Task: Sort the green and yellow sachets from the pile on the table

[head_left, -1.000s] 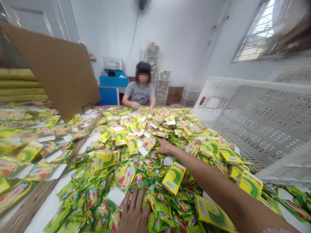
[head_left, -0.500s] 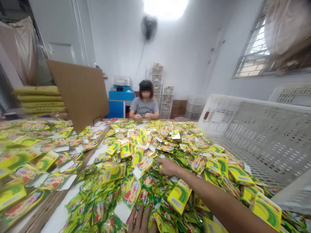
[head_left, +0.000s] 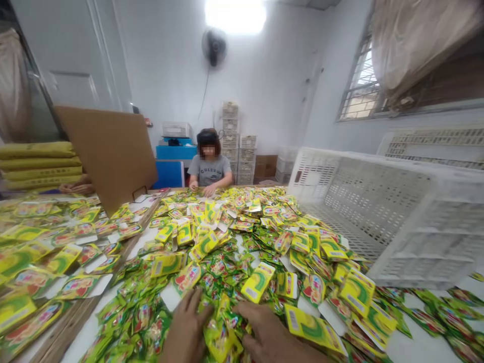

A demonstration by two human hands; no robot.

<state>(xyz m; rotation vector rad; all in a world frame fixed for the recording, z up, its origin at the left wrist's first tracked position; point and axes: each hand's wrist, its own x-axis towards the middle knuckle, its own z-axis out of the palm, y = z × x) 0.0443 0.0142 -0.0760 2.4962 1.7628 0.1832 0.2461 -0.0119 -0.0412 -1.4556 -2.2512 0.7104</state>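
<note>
At the near edge of the pile, my left hand (head_left: 186,327) rests among small green sachets (head_left: 145,322), fingers stretched and thumb apart. Facing it, my right hand (head_left: 266,333) lies with its fingers spread over the pile. Between the two sits a heap of shiny green and yellow sachets (head_left: 223,333), close to the fingers of both. Neither hand is closed around anything I can see. Flat yellow card boxes with a green curved print lie around; one box (head_left: 258,282) is just beyond my right hand, another box (head_left: 312,325) beside it.
A white perforated crate (head_left: 419,222) lies tipped on its side at the right. A brown board (head_left: 109,151) stands at the left beside a wooden strip (head_left: 124,247). Across the table sits a co-worker (head_left: 209,169), hands at the pile. Another person's hand (head_left: 77,186) shows behind the board.
My right hand has drawn back from mid-pile to beside my left hand. The left has moved slightly left and further into view. The view has turned right. Some boxes have shifted.
</note>
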